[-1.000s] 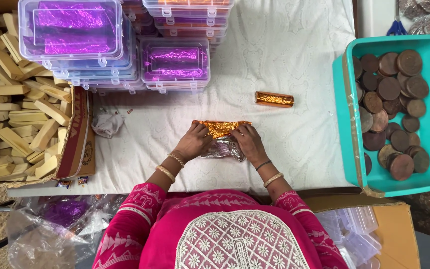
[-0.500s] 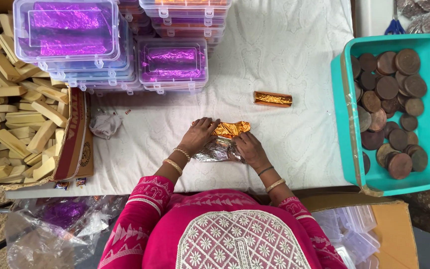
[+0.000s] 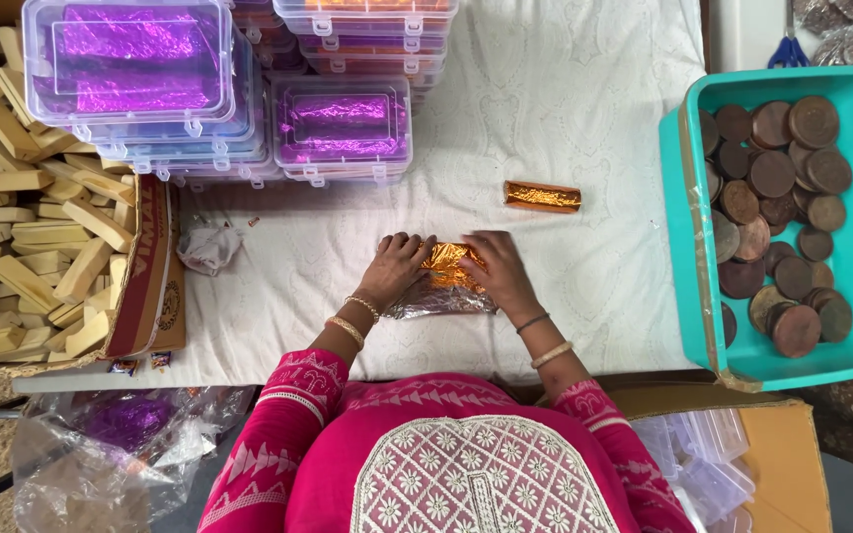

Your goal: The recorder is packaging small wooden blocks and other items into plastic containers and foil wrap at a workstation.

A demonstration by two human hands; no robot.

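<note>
Orange foil (image 3: 449,263) wraps a small bar lying crosswise on the white tablecloth (image 3: 565,109), its long axis running left to right between both hands. Left hand (image 3: 397,266) presses curled fingers on one end; right hand (image 3: 499,273) covers the other, fingers together, equally near. Silvery backing of the sheet shows beneath. Beyond lie a finished orange-wrapped bar (image 3: 542,196), stacked clear boxes (image 3: 343,130), wooden blocks (image 3: 22,207) and a teal tub of brown discs (image 3: 688,247).

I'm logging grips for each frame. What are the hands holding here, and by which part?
Both hands press one orange foil packet on the white cloth: left hand over its left end, right hand over its right end.
</note>
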